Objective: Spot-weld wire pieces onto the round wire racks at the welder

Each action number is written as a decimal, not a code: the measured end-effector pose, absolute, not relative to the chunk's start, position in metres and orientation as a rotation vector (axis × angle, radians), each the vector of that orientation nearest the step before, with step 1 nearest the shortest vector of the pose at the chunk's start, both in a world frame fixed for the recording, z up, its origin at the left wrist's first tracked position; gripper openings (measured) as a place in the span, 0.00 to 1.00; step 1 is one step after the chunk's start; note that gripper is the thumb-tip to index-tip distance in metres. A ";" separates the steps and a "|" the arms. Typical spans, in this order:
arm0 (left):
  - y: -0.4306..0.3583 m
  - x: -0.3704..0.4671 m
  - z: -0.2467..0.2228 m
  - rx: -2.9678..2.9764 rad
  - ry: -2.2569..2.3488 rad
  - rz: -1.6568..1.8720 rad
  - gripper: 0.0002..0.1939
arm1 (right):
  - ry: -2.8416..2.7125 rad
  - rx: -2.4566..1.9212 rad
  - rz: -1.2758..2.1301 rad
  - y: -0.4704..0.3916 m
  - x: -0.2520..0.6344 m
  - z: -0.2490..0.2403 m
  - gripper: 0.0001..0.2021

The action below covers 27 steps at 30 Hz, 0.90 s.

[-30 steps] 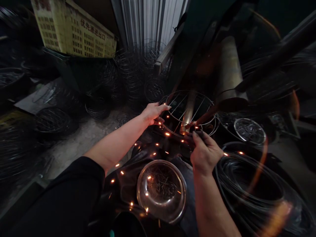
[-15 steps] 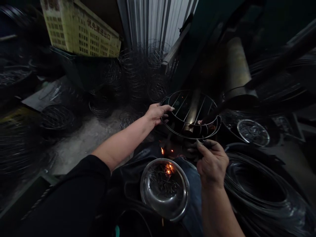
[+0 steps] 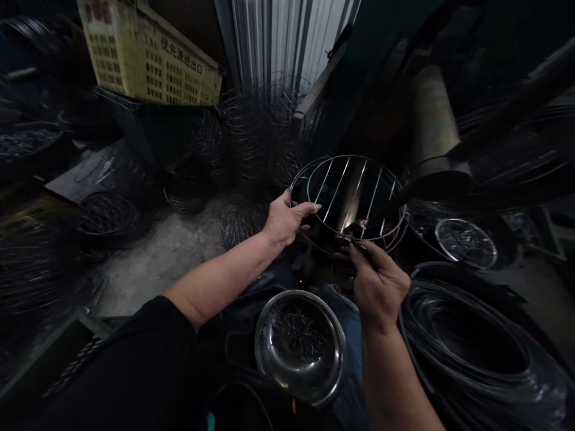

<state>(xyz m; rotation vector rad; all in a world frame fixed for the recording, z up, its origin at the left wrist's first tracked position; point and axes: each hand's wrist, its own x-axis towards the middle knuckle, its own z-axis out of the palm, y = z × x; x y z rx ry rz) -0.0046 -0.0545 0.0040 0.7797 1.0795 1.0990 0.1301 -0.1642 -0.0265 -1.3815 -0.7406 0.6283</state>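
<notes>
A round wire rack [image 3: 342, 169] with straight cross bars is held up in front of me, tilted, around a brass-coloured rod [image 3: 351, 203]. My left hand [image 3: 285, 221] is closed on the rack's left rim, thumb on top. At the near rim, my right hand [image 3: 381, 281] pinches a short dark metal piece [image 3: 363, 248], partly hidden by the fingers. A dark arm's copper-coloured tip [image 3: 363, 224] sits close to that piece; whether they touch I cannot tell. Below, a shiny metal bowl [image 3: 300, 377] on my lap holds short wire pieces [image 3: 300, 329].
To the right lies a large coil of wire [image 3: 485, 359], with a round container of small metal parts [image 3: 467, 242] behind it. A thick metal cylinder [image 3: 435, 114] stands at upper right. Stacked wire rings [image 3: 245, 134] and a yellow crate [image 3: 171, 69] are at the back left.
The sparks and the bright glow over the bowl are gone, apart from one small red spot. The rack has risen slightly and tilted, and my right hand has shifted left and up.
</notes>
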 end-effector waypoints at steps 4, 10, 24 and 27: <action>-0.056 0.001 0.003 0.783 1.071 1.080 0.23 | -0.730 -1.539 0.708 -0.163 0.139 -0.031 0.15; -0.056 0.006 0.000 0.770 1.076 1.098 0.23 | -0.709 -1.570 0.791 -0.158 0.143 -0.020 0.17; -0.054 0.011 0.002 0.733 1.077 1.120 0.20 | -0.601 -1.433 0.696 -0.151 0.142 -0.017 0.13; -0.052 0.011 0.004 0.747 1.073 1.100 0.19 | -0.554 -1.344 0.600 -0.150 0.134 -0.030 0.14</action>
